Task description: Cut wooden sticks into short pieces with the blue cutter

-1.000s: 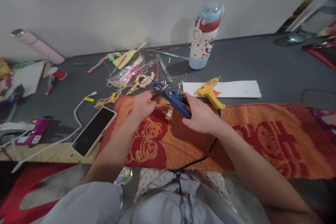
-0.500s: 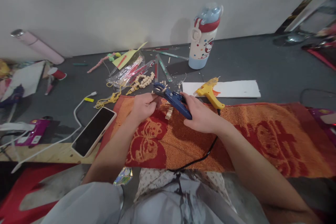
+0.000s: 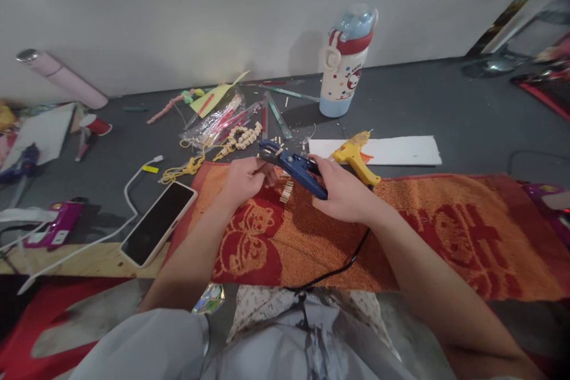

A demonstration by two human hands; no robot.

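My right hand is wrapped round the handles of a blue hand cutter, which slants up and left over the towel. Close to the cutter's jaw end, my left hand has its fingers curled and pressed together; what they hold is too small or hidden to make out. Just below the cutter, several short cut wooden pieces lie in a row on the orange and red towel. More tiny pale pieces are scattered on the dark table beyond the jaws.
A yellow glue gun rests on a white board, its black cord crossing the towel. Behind stands a tall bottle. To the left are a beaded wooden string, plastic packets, a phone and a white cable.
The cutter's handles look slightly wider apart, and my right hand has shifted up a little. My left hand stays by the jaws.
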